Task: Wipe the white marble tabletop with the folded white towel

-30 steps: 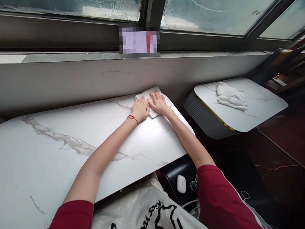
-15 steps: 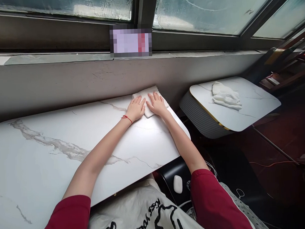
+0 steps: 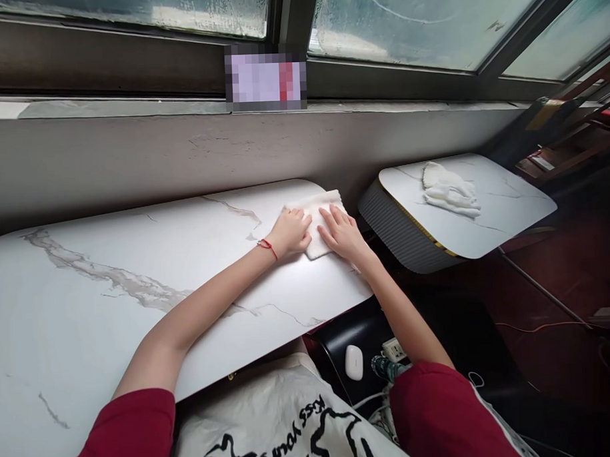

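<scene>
A folded white cloth (image 3: 318, 208) lies on the right end of the white, grey-veined tabletop (image 3: 110, 242), close to its rounded far corner. My left hand (image 3: 291, 231), with a red string bracelet at the wrist, rests on the cloth's left side. Its fingers are bent over the cloth and partly hidden. On the right side of the same cloth, my right hand (image 3: 344, 232) presses down with its fingers spread and lying nearly flat.
Another white-topped table (image 3: 504, 208) with ribbed grey sides stands to the right, bearing a crumpled white cloth (image 3: 451, 191). A wall and windows rise behind. Below the near edge, a white case (image 3: 354, 362) and a power socket (image 3: 393, 349) sit on a black surface.
Both hands and the cloth have slid right and toward me, away from the wall-side edge. The left fingers have bent more. The socket near my right arm has come into view.
</scene>
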Demonstrator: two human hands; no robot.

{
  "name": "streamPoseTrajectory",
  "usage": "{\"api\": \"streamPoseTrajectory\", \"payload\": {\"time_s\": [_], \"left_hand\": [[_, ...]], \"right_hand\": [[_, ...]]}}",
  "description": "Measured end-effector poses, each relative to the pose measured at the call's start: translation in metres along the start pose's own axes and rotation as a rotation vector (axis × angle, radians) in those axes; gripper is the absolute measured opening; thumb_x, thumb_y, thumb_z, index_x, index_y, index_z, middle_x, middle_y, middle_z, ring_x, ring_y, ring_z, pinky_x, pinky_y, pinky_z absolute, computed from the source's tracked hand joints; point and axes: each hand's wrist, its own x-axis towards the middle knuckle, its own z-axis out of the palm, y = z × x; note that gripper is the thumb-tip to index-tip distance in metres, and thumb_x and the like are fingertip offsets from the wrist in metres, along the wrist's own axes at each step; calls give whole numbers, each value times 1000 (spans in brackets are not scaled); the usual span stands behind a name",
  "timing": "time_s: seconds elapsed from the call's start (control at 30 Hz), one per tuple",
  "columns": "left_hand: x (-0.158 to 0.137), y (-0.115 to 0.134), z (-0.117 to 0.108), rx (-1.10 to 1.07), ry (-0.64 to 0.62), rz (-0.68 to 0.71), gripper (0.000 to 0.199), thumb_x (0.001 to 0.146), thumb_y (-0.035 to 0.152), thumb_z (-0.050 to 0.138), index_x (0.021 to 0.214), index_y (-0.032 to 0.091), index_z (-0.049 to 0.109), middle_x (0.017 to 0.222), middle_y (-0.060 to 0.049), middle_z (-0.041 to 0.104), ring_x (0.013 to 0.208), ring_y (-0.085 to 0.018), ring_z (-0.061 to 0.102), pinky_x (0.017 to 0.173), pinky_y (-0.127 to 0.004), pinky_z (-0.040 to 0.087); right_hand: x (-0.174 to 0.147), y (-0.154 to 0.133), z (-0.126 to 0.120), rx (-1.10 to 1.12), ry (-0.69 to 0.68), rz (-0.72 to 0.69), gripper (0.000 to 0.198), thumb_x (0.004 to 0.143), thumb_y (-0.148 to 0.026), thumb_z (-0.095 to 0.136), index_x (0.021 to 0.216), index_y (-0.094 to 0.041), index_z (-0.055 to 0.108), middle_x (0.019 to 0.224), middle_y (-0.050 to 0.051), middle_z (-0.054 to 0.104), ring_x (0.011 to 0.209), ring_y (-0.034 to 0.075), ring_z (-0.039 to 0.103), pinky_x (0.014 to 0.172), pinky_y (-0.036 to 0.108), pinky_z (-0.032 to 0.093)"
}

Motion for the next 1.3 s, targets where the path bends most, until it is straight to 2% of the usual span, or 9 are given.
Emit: {"api": "streamPoseTrajectory", "payload": {"time_s": [0.07, 0.17, 0.3, 0.43, 0.57, 0.77, 0.93, 1.07, 1.3], "left_hand": [[-4, 23, -4, 44, -48, 27, 45, 93, 24, 50, 128, 0, 61, 124, -26, 67, 118, -37, 62, 100, -47, 46], [-14, 61, 0, 155, -83, 26, 59, 93, 24, 54, 143, -8, 48, 143, -34, 55, 136, -41, 52, 106, -51, 43], [-39, 99, 9, 238, -93, 31, 61, 95, 22, 55, 147, -9, 44, 150, -36, 49, 142, -41, 50, 114, -57, 39], [-69, 111, 9, 257, -50, 139, 62, 94, 25, 57, 147, -7, 46, 147, -36, 52, 138, -42, 54, 113, -61, 42], [-90, 113, -1, 246, -65, 174, 63, 95, 30, 57, 143, -10, 49, 144, -38, 53, 136, -43, 56, 109, -58, 47], [-91, 100, -16, 231, -182, -38, 56, 102, 31, 48, 142, -8, 52, 141, -34, 58, 134, -42, 58, 107, -54, 47], [-77, 60, -21, 184, -244, -199, 58, 101, 31, 49, 143, -8, 49, 143, -34, 56, 140, -44, 51, 110, -56, 42], [-67, 19, -19, 149, -232, -303, 60, 97, 30, 50, 144, -8, 47, 147, -36, 51, 143, -44, 47, 112, -56, 39], [-55, -37, -11, 125, -210, -472, 55, 92, 25, 51, 141, 2, 51, 143, -30, 58, 137, -42, 53, 104, -51, 42]], "right_hand": [[-27, 2, -6, 40, 11, 12, 60, 107, -46, 30, 157, -15, 41, 163, 20, 38, 150, 32, 39, 119, 50, 34], [-67, 3, -15, 124, 23, 28, 59, 108, -48, 27, 156, -19, 42, 164, 17, 38, 151, 30, 38, 119, 50, 35], [-115, -5, -26, 185, 33, 71, 57, 108, -50, 27, 156, -22, 42, 164, 16, 38, 152, 29, 38, 120, 52, 34], [-152, -25, -34, 166, 41, 108, 55, 108, -49, 30, 155, -22, 42, 162, 16, 40, 151, 29, 39, 118, 51, 38], [-164, -44, -36, 96, 48, 88, 55, 108, -49, 32, 153, -20, 43, 159, 20, 42, 149, 33, 40, 115, 52, 40], [-117, -44, -32, 147, -160, -94, 68, 105, -60, 32, 161, -20, 30, 170, 17, 22, 159, 31, 18, 125, 54, 26], [-52, -53, -22, 133, -285, -155, 76, 104, -61, 35, 163, -15, 24, 173, 19, 10, 161, 32, 8, 129, 53, 16], [-8, -76, -5, 23, -211, -160, 76, 103, -57, 37, 163, -11, 26, 170, 25, 19, 159, 37, 17, 125, 57, 21], [49, -118, 18, -87, -83, -234, 76, 103, -52, 34, 158, 1, 29, 161, 36, 29, 150, 49, 29, 113, 62, 31]]}}
